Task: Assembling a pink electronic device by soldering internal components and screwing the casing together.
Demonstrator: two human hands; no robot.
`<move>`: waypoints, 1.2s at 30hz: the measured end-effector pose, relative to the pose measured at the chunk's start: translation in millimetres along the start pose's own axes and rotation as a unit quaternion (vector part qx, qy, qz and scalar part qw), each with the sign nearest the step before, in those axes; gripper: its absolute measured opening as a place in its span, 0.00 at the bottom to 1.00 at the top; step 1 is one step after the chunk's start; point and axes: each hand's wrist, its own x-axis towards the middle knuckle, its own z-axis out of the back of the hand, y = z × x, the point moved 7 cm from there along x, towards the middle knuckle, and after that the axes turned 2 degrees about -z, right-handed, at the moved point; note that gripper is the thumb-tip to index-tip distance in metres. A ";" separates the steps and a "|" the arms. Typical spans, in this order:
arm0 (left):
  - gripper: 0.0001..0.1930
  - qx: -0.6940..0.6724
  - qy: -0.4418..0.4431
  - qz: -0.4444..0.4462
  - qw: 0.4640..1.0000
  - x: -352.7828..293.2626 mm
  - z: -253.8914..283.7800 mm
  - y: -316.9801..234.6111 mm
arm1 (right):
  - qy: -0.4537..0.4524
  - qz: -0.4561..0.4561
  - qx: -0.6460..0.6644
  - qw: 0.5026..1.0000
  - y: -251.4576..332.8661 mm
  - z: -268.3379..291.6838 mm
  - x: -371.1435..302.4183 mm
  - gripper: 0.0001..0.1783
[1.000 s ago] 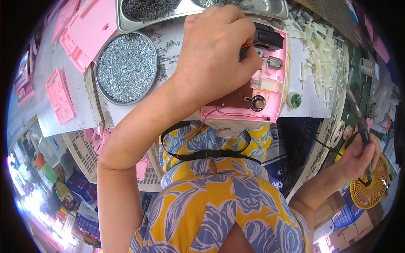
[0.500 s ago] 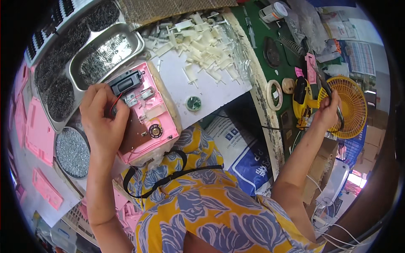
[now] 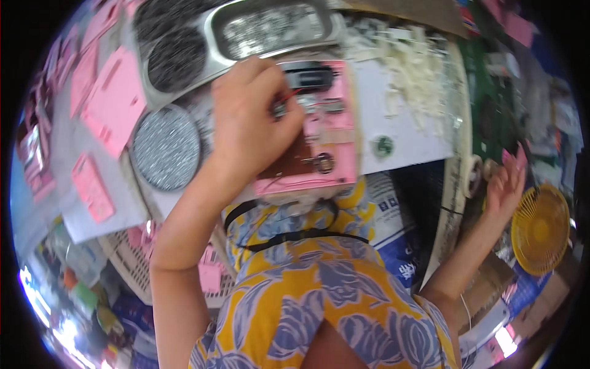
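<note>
My left hand (image 3: 252,117) is over the left side of an open pink plastic housing (image 3: 347,132), with thumb and forefinger closed. A thin red wire (image 3: 294,94) runs from the black compartment (image 3: 312,76) at the housing's top into these fingers; their tips are partly hidden. Inside the housing are a brown panel (image 3: 289,161) and a small round speaker (image 3: 324,162). My right hand (image 3: 507,187) is stretched far right over the green bench, blurred, fingers extended and apart. A pink strip (image 3: 518,157) is close to its fingertips; I see no tool in it.
Metal trays (image 3: 212,37) of small dark parts and a round tin (image 3: 166,147) of tiny metal pieces stand left. White plastic parts (image 3: 415,74) lie beyond the housing, with a small green dish (image 3: 383,146) nearer. A yellow fan (image 3: 541,229) and a tape roll (image 3: 472,175) are right.
The view has swung left, so everything sits further right in the picture. My right hand held a dark rod-shaped tool before; now its fingers are spread. My left hand stays on the housing.
</note>
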 end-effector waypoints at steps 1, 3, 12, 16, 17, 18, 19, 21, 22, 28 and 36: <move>0.08 -0.009 -0.003 0.003 1.000 -0.4 -0.8 0.6 | 0.020 -0.005 -0.033 0.999 -15.0 -10.5 -9.2 0.24; 0.08 0.000 0.002 0.013 1.000 -3.2 -2.4 3.3 | 0.059 0.002 -0.102 0.993 -45.4 -47.6 -31.7 0.25; 0.08 0.021 -0.009 -0.014 1.000 -1.9 1.4 -3.8 | 0.331 0.301 -0.527 0.722 -147.3 -274.5 -111.6 0.11; 0.08 0.018 -0.002 -0.008 1.000 -0.1 2.9 -6.0 | 0.360 0.384 -0.531 0.664 -170.4 -304.5 -117.0 0.14; 0.08 0.016 -0.006 -0.010 1.000 -0.8 3.1 -5.1 | 0.354 0.379 -0.528 0.673 -175.2 -304.6 -114.9 0.14; 0.08 0.014 -0.009 -0.013 1.000 -1.7 2.8 -3.7 | 0.353 0.380 -0.528 0.673 -176.9 -307.1 -114.6 0.13; 0.08 0.012 -0.012 -0.016 1.000 -2.3 2.9 -2.9 | 0.352 0.381 -0.528 0.673 -178.0 -309.4 -114.6 0.13; 0.08 0.013 -0.007 -0.016 1.000 -2.5 3.7 -3.2 | 0.350 0.381 -0.529 0.673 -179.2 -310.7 -114.4 0.12; 0.08 0.013 -0.004 -0.016 1.000 -2.6 3.9 -3.3 | 0.348 0.380 -0.530 0.674 -179.5 -310.4 -114.3 0.12; 0.09 0.024 -0.001 -0.010 1.000 -5.6 1.9 -1.4 | 0.325 0.355 -0.540 0.690 -178.0 -304.2 -109.9 0.11; 0.10 0.098 0.034 -0.153 0.983 0.8 4.0 -51.5 | 0.308 0.350 -0.551 0.692 -172.5 -301.8 -92.8 0.09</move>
